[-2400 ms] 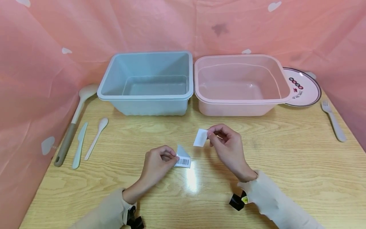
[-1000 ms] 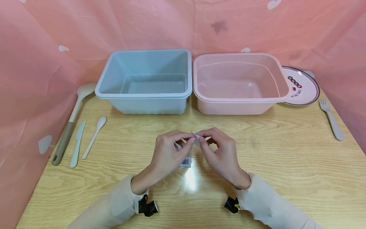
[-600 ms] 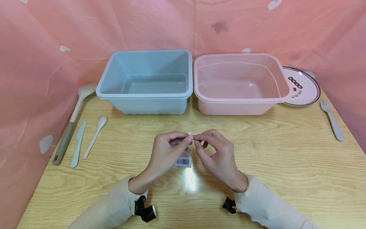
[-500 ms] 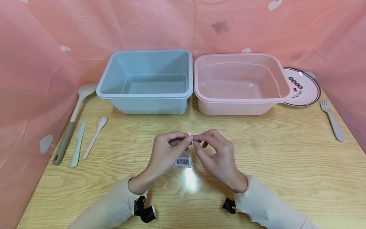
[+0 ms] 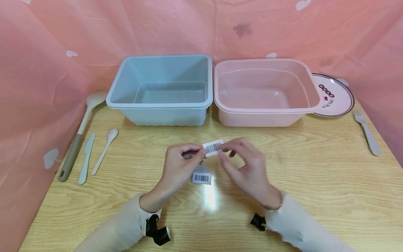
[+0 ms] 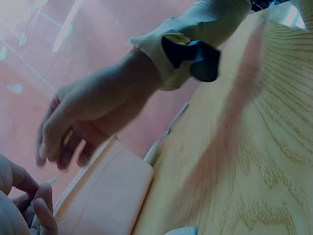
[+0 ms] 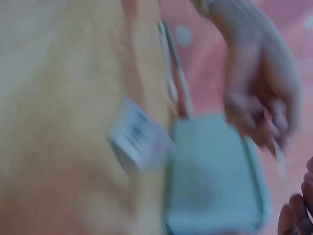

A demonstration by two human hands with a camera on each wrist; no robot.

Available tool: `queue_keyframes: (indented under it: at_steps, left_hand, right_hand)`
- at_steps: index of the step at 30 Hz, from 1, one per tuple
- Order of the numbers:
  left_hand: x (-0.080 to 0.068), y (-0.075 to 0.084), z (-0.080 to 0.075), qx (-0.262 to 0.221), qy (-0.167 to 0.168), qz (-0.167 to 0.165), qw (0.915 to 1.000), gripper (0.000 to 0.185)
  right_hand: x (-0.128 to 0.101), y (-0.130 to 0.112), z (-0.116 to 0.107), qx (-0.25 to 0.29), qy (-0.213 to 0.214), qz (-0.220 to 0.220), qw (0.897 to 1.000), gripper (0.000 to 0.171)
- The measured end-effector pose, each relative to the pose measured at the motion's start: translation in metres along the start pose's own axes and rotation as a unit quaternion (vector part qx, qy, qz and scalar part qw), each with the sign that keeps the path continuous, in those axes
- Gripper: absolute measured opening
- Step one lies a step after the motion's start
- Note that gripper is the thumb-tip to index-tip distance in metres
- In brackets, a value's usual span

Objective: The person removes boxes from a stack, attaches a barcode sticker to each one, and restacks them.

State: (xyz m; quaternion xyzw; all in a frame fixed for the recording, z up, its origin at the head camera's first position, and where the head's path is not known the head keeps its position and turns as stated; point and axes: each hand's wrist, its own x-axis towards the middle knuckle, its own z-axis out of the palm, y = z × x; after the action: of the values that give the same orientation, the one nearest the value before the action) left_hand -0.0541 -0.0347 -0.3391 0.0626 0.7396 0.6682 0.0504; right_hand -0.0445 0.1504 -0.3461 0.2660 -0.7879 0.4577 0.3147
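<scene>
In the head view my left hand pinches a small white barcode label by its left end, printed side up. My right hand is beside the label's right end, thumb and index finger parted; the fingertips overlap its edge in this view. The left wrist view shows the right hand blurred, fingers loosely bent, with nothing visible between them. Below the hands, a small greyish piece with a second barcode label lies on the table. It is blurred in the right wrist view.
A blue tub and a pink tub stand side by side at the back. A plate and a fork lie right. On the left are a long-handled ladle, a knife and a spoon.
My left hand let go of the barcode piece on the table and took the white label from the right hand. The label has turned printed side up, and the right hand has drawn slightly right.
</scene>
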Motion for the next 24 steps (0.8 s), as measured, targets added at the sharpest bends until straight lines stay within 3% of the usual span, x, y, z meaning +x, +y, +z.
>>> queue_keyframes:
  at_steps: [3, 7, 10, 15, 18, 24]
  left_hand:
    - [0.0, 0.001, -0.001, 0.006, -0.001, -0.006, 1.0, 0.011]
    - [-0.002, 0.002, -0.004, 0.01, -0.002, -0.008, 0.9999, 0.011]
    - [-0.002, 0.001, -0.005, 0.013, -0.007, -0.005, 0.9999, 0.011]
    - [-0.001, -0.001, -0.003, 0.027, -0.031, 0.008, 0.9991, 0.011]
    - [-0.001, -0.002, -0.002, 0.036, -0.042, 0.008, 0.9984, 0.01]
    - [-0.001, -0.004, -0.005, 0.055, -0.05, 0.015, 0.9971, 0.01]
  right_hand:
    - [0.013, 0.008, -0.018, 0.011, 0.019, 0.015, 1.0, 0.007]
    - [0.019, 0.015, -0.033, 0.033, -0.014, 0.119, 0.992, 0.01]
    - [0.015, 0.018, -0.032, 0.042, -0.079, 0.22, 0.972, 0.007]
    - [0.012, 0.022, -0.03, 0.092, -0.165, 0.336, 0.923, 0.01]
    - [0.012, 0.024, -0.033, 0.108, -0.196, 0.356, 0.907, 0.008]
    - [0.009, 0.025, -0.032, 0.113, -0.214, 0.373, 0.896, 0.009]
